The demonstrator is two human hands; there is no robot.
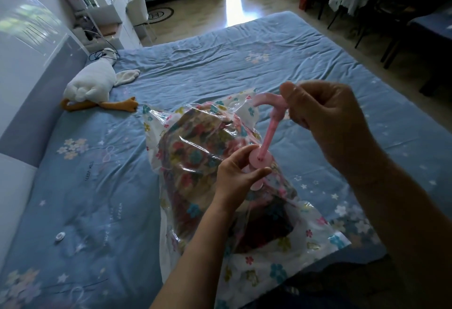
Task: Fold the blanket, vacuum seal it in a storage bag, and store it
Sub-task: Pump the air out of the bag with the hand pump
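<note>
Single head view: looks forward and down, close over hands, bed (220,64) stretching ahead.

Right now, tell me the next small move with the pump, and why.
Probably push the handle of the pink plastic hand pump back down. The right hand grips it with the rod drawn out, the left hand steadies the base on the clear flower-printed storage bag, which looks puffy around the patterned blanket.

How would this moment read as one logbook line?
stage: vacuum sealing | left hand: holds pink pump on storage bag | right hand: grips pump handle | blanket: inside bag
</note>
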